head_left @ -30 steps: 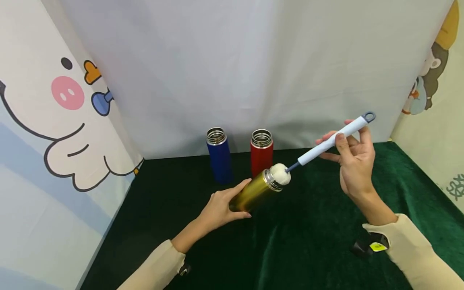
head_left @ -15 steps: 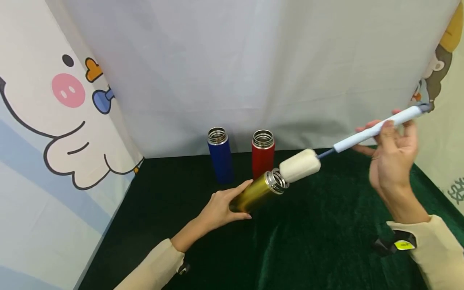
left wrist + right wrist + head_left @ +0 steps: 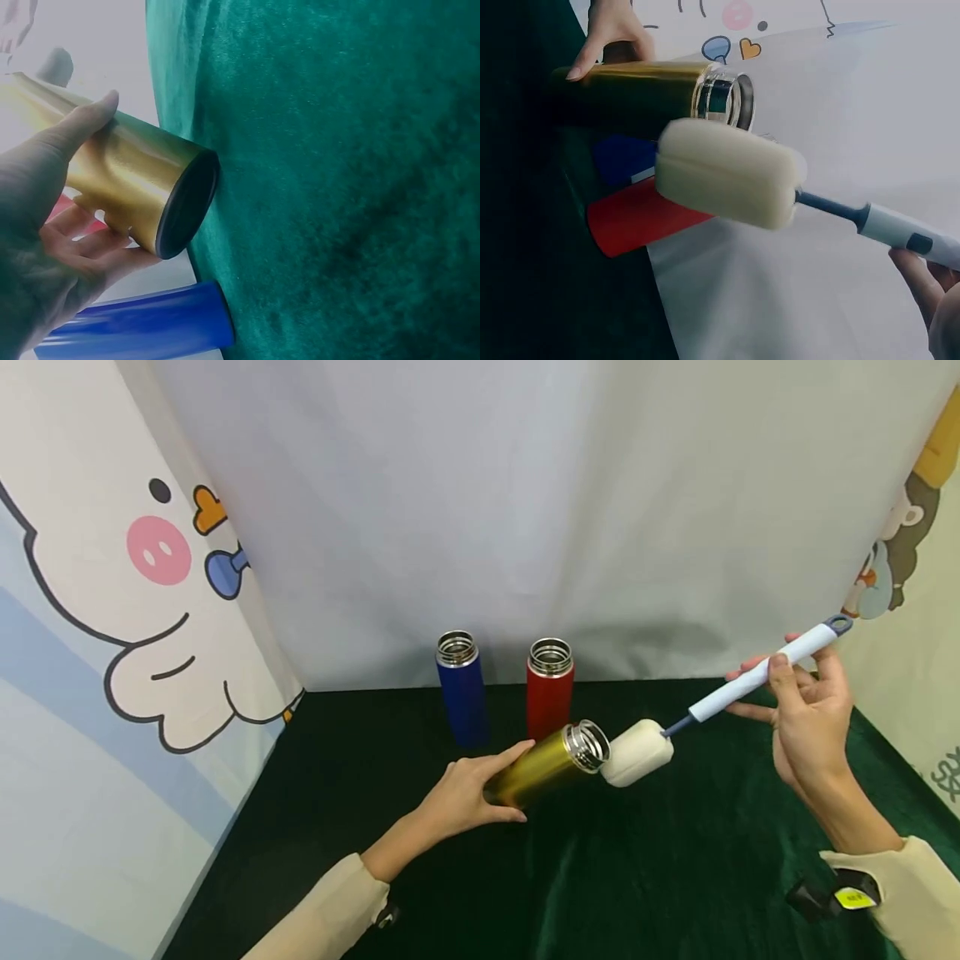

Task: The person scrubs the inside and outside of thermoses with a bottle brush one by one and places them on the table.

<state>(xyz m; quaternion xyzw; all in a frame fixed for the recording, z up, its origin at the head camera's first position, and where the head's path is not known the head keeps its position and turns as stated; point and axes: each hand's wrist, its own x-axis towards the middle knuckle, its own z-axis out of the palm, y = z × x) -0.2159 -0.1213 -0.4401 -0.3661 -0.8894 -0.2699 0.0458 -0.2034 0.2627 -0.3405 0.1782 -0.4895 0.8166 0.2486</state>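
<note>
The left hand [image 3: 465, 793] grips the tilted gold flask [image 3: 547, 764], its open mouth pointing up-right, while the right hand [image 3: 813, 718] pinches the sponge brush [image 3: 636, 752] just outside it.

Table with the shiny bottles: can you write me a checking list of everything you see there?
Surface: green velvet cloth, wrinkled.
Job's things: gold bottle tilted, open mouth up; sponge brush outside, beside its mouth.
Clutter: blue bottle and red bottle upright, lids off.
Hands: left hand grips the gold bottle; right hand pinches the brush handle.
Cables: nothing seen.
Surroundings: white backdrop; cartoon curtains at both sides.
</note>
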